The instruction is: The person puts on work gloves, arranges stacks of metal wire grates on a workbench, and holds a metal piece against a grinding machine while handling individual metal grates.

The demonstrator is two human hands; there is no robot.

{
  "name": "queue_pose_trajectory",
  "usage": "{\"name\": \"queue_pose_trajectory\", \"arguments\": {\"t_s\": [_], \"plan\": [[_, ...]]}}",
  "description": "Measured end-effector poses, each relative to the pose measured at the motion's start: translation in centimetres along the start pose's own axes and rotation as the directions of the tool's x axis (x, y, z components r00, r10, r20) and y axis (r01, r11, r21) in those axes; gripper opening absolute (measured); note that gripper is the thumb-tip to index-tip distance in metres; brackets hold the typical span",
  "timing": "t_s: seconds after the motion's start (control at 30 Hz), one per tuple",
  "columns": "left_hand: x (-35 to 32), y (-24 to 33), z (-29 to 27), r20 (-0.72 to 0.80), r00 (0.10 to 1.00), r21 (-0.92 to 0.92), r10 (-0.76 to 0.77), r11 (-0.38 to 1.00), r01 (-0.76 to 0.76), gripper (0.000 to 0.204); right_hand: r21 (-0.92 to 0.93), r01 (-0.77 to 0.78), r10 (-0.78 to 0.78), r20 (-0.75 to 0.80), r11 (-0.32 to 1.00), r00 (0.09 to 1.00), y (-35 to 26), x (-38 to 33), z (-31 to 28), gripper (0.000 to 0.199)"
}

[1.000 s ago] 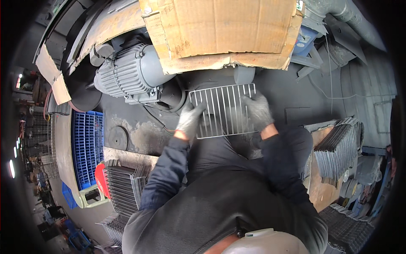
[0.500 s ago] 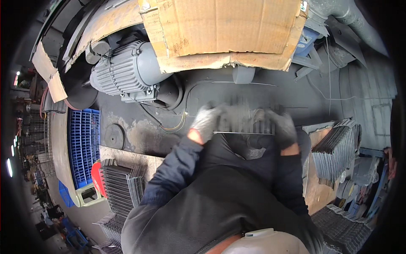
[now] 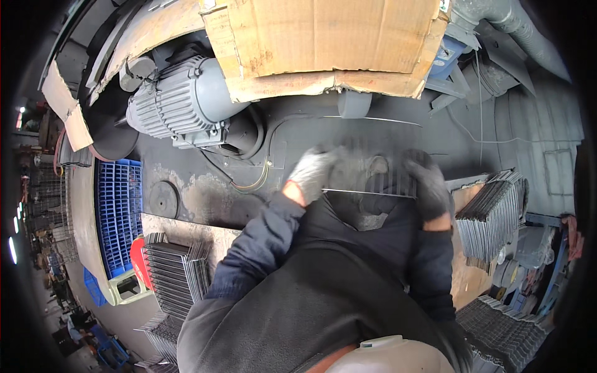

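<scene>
A dark metal grate (image 3: 392,185) with parallel bars is held up in front of my lap, blurred by motion. My left hand (image 3: 313,171), in a pale grey glove, grips its left end. At the opposite end, my right hand (image 3: 429,186), in a darker, sooty glove, closes around the side. The near edge shows as a bright thin line between the hands; much of the middle is smeared. Similar grates are stacked on my left (image 3: 171,276), with another stack (image 3: 488,221) on my right.
A grey electric motor (image 3: 177,105) sits at the far left, near a cardboard sheet (image 3: 329,43) across the back. Loose wires (image 3: 258,180) run over the dark bench. A blue plastic crate (image 3: 119,217) stands left; more grates (image 3: 497,329) lie at lower right.
Both hands have shifted slightly to the right with the grate, which now tilts down a little at its right end. The surroundings have slid slightly left in view.
</scene>
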State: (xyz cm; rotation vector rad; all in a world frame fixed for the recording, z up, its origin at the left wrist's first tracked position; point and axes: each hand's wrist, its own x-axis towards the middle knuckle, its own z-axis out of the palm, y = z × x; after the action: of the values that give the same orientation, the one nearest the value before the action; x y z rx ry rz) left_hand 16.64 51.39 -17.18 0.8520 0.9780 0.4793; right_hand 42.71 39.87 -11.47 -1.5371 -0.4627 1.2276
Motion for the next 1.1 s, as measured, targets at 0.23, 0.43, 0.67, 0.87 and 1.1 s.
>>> {"name": "queue_pose_trajectory", "arguments": {"t_s": [0.23, 0.43, 0.67, 0.87, 1.1], "plan": [[-11.0, 1.4, -12.0, -0.474, 0.878, -0.058, 0.068, 0.992, -0.108, 0.02, -0.183, 0.356, -0.239, 0.462, 0.916, 0.854, 5.8, 2.1, 14.0, 0.029], [-19.4, 5.1, -9.4, -0.499, 0.79, 0.231, 0.357, 0.933, -0.276, 0.018, -0.758, 0.623, -0.479, 0.482, 0.192, 0.734, -3.3, -6.0, 13.5, 0.051], [-19.6, 7.6, -3.2, 0.306, 0.336, 0.878, 0.891, -0.127, -0.462, 0.043, -0.491, 0.867, -0.499, 0.732, 0.087, 0.464, -4.0, -7.2, 11.3, 0.056], [-12.8, -0.7, -0.9, -0.566, 0.655, 0.078, 0.501, 0.824, -0.562, 0.077, 0.033, 0.543, -0.54, -0.063, 0.839, 0.839, -0.8, -10.1, 9.9, 0.034], [-9.8, -0.1, 3.3, -0.432, 0.821, -0.226, 0.373, 0.837, -0.499, 0.017, 0.169, 0.427, -0.41, -0.126, 0.888, 0.903, 6.6, -6.2, 5.3, 0.058]]}}
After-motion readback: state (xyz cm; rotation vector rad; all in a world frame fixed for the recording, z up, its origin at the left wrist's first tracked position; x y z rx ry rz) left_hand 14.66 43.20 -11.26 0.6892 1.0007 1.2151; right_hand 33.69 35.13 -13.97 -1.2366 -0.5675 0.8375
